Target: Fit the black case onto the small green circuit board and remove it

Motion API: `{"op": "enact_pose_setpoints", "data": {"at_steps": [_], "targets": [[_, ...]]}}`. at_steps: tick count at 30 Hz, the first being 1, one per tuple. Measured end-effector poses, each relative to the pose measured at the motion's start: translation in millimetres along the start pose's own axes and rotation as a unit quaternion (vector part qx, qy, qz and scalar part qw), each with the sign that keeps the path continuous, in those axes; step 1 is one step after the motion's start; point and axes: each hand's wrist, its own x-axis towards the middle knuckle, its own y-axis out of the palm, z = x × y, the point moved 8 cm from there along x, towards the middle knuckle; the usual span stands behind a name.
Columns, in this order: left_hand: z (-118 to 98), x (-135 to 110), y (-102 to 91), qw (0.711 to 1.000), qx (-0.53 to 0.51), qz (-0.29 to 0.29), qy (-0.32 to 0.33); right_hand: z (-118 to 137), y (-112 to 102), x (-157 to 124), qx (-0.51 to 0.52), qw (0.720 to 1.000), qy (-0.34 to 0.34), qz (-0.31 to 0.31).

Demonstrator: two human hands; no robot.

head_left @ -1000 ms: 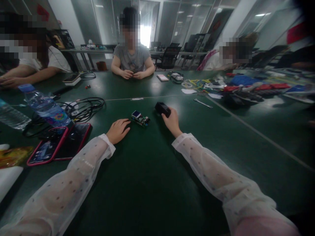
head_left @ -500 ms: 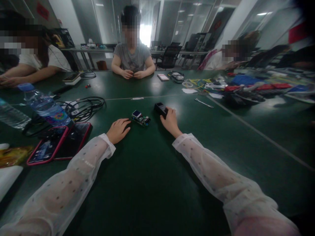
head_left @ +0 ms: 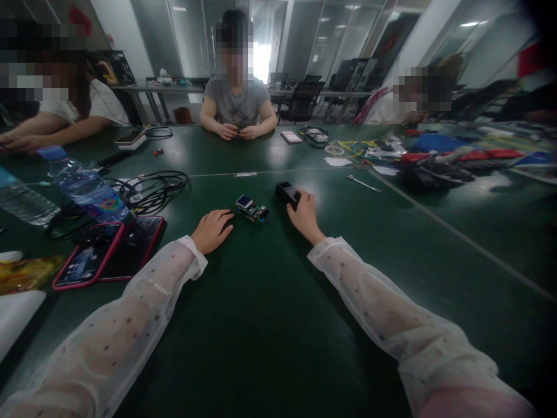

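Note:
A small green circuit board with a little screen [head_left: 252, 209] lies on the dark green table [head_left: 243, 313], in front of me. Just left of it my left hand [head_left: 213, 231] rests palm down, fingers stretched out and nothing in them. My right hand [head_left: 305, 216] has its thumb and fingers around the near end of a small black box-shaped device [head_left: 287, 193], which sits on the table right of the board. The fingertips' far side is partly hidden.
Two phones in red-pink cases [head_left: 89, 255] lie at the left beside a tilted water bottle [head_left: 87, 188] and coiled black cables [head_left: 161, 188]. A wrench [head_left: 364, 184] lies right of the device. Tools and wires [head_left: 456, 154] crowd the far right. Several people sit around the table.
The whole view has shifted slightly, with everything a little further right. Both hands keep their places beside the board and on the black device.

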Motion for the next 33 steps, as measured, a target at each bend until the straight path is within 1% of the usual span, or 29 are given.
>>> {"op": "enact_pose_setpoints", "data": {"at_steps": [11, 17, 21, 27, 33], "targets": [[-1.5, -0.3, -1.0, 1.000, 0.005, -0.009, 0.003, 1.7, -0.7, 0.9, -0.005, 1.000, 0.005, 0.008], [-2.7, -0.2, -1.8, 1.000, 0.005, 0.002, 0.001, 5.0, -3.2, -0.2, -0.023, 0.999, -0.017, -0.013], [-2.1, -0.3, -1.5, 1.000, 0.004, 0.005, -0.001, 5.2, -2.3, -0.3, -0.031, 0.999, -0.023, -0.010], [-1.8, -0.5, -0.9, 1.000, 0.000, 0.009, 0.002, 2.6, -1.6, 0.1, -0.009, 1.000, -0.010, -0.002], [-1.0, -0.2, -0.9, 1.000, 0.000, 0.004, 0.002, 3.7, -2.9, -1.2, -0.004, 1.000, 0.015, 0.021]]}}
